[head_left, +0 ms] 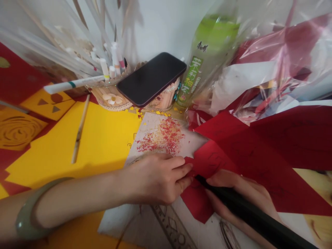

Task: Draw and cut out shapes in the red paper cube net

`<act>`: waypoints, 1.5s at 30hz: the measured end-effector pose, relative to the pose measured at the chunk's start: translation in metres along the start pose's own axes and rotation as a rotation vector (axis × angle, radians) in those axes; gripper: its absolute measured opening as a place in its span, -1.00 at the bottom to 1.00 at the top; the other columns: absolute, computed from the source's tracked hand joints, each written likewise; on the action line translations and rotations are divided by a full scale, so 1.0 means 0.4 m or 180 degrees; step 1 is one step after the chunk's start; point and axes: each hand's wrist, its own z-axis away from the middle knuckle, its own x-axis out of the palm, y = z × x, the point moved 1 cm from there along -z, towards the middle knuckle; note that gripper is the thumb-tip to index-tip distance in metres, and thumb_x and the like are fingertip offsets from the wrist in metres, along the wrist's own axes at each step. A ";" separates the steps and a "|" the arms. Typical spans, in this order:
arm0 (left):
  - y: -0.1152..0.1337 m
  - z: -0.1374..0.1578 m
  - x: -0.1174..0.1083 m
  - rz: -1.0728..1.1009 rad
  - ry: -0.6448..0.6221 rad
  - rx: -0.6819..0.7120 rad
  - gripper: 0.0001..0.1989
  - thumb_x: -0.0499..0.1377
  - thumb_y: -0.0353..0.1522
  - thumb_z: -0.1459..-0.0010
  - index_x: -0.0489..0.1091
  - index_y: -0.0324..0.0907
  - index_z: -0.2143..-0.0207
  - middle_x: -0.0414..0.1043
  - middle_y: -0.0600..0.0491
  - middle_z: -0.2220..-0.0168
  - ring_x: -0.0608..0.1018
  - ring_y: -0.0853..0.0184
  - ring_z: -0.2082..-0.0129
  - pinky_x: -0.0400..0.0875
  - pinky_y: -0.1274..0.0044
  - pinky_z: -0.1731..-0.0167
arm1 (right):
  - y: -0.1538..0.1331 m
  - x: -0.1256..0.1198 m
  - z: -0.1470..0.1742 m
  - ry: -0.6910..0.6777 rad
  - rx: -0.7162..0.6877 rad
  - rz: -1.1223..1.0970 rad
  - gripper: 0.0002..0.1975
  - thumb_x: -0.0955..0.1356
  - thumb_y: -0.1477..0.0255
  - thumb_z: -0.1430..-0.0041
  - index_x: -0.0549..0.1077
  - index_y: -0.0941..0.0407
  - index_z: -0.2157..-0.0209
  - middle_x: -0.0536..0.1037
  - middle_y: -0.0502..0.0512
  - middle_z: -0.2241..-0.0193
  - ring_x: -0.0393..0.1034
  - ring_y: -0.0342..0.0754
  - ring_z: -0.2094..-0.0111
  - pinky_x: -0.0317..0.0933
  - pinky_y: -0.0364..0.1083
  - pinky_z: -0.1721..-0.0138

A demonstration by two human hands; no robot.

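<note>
**Left hand (158, 178) and right hand (250, 186) meet at red paper (198, 204)**

At five o'clock, the paper lies partly under the curled left hand; whether pinched, I cannot tell. The right grasps a long black tool (241, 204), tip toward ten o'clock. Press flat, keeping fingertips clear of that tip.

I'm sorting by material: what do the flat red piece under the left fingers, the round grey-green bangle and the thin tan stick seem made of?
The flat red piece looks like matte paper or card: crisp edges, no gloss. The round grey-green bangle could be polished stone, glass or plastic, smooth with soft highlights. The thin tan stick seems dull wood or bamboo: darker patches.
</note>
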 end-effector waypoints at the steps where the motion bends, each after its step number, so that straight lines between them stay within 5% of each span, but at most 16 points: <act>1: 0.000 0.000 0.000 0.0013 -0.0012 0.0003 -0.75 0.02 -0.48 -0.27 0.51 -0.27 0.21 0.54 -0.07 0.15 0.52 0.25 0.25 0.50 0.49 0.43 | 0.000 0.000 0.000 -0.0008 -0.0026 -0.0004 -0.80 0.34 0.58 -0.08 0.33 0.01 0.29 0.52 -0.11 0.50 0.44 -0.23 0.55 0.35 -0.30 0.49; 15: -0.001 0.000 0.000 0.0046 0.0011 -0.0003 -0.65 -0.09 -0.50 -0.32 0.51 -0.27 0.20 0.54 -0.07 0.15 0.52 0.25 0.26 0.52 0.47 0.43 | -0.006 0.001 -0.004 0.0010 -0.0222 -0.0002 -0.78 0.35 0.63 -0.07 0.33 0.04 0.29 0.50 -0.08 0.52 0.44 -0.20 0.55 0.35 -0.25 0.49; 24: -0.002 0.001 -0.002 0.0032 -0.0059 0.0033 -0.74 0.00 -0.49 -0.28 0.50 -0.27 0.20 0.54 -0.08 0.14 0.52 0.25 0.24 0.50 0.49 0.42 | -0.005 0.003 -0.004 0.0059 -0.0264 0.0142 -0.77 0.34 0.61 -0.07 0.33 0.01 0.28 0.52 -0.10 0.51 0.45 -0.20 0.57 0.37 -0.25 0.49; 45: 0.000 0.012 0.005 -0.0065 -0.0233 -0.0021 -0.75 0.01 -0.45 -0.29 0.46 -0.23 0.12 0.50 -0.06 0.10 0.49 0.25 0.21 0.47 0.48 0.41 | 0.006 -0.036 -0.033 -0.0779 -0.0406 -0.0221 -0.71 0.31 0.70 -0.06 0.33 0.06 0.24 0.51 -0.02 0.47 0.45 -0.19 0.51 0.32 -0.27 0.45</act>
